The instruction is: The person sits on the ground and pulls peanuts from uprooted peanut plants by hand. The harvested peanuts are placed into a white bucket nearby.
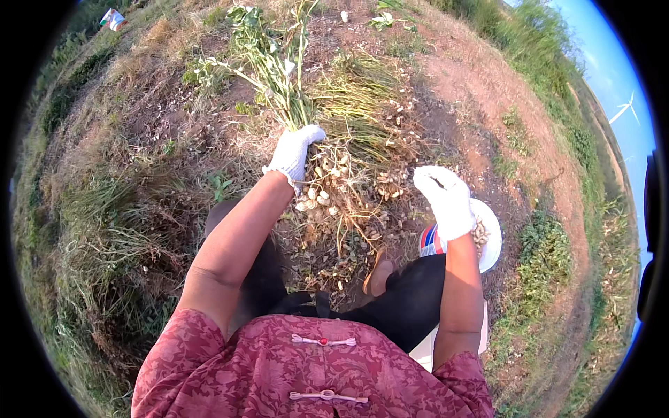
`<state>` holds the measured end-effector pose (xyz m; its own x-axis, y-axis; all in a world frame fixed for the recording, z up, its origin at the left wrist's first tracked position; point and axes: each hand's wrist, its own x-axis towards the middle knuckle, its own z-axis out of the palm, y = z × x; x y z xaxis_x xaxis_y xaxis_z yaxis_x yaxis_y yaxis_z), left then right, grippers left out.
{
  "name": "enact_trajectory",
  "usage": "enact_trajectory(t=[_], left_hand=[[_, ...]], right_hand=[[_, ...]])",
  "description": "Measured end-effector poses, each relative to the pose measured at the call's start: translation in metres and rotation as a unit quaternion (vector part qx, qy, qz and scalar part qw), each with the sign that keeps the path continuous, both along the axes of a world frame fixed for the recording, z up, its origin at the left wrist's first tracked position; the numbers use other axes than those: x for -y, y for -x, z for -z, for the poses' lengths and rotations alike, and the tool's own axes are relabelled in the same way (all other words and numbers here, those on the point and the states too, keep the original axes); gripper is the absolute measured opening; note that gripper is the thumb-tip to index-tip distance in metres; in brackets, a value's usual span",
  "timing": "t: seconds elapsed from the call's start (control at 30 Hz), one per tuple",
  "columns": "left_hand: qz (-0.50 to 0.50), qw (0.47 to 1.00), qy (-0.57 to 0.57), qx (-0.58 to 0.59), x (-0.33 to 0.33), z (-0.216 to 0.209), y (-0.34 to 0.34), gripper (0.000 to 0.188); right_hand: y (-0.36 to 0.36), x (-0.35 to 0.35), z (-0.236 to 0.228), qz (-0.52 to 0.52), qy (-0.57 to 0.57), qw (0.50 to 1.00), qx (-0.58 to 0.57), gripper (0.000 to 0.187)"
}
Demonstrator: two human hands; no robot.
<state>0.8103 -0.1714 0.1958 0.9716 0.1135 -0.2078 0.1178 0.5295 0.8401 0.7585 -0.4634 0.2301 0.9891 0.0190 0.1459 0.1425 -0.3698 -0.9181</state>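
White-gloved hands work an uprooted peanut plant (279, 76).
Left hand (296, 150) fingers grip its stems; right hand (446, 198), fingers loosely spread, hovers above a white bowl (491, 237).

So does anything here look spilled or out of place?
Only some litter: a bright scrap of packaging lies in the grass far from the work. The left hand holds an uprooted peanut plant; the right hand hovers over a white bowl of pods.

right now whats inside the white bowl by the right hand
Pale peanut pods lie in the white bowl, seen just beside the gloved right hand. The hand and forearm cover much of the bowl, so how full it is cannot be seen.
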Motion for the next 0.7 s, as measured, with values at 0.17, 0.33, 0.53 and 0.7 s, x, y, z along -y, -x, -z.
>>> enact_trajectory(t=[0.17, 0.33, 0.53, 0.7], left_hand=[[0.006, 0.999, -0.027, 0.036, 0.016, -0.020, 0.042, 0.019], [-0.021, 0.994, -0.062, 0.083, 0.021, -0.029, 0.071, 0.024], [-0.082, 0.972, -0.177, 0.132, 0.036, -0.052, 0.107, 0.037], [-0.147, 0.973, -0.133, 0.122, 0.011, -0.062, 0.112, 0.041]], right_hand=[[0.040, -0.074, -0.013, -0.137, 0.067, 0.986, 0.061, 0.034], [0.068, -0.085, -0.029, -0.179, 0.171, 0.966, 0.077, 0.035], [0.114, -0.074, -0.036, -0.252, 0.150, 0.954, 0.065, 0.029], [0.167, -0.058, -0.055, -0.309, -0.324, 0.875, -0.184, 0.020]])
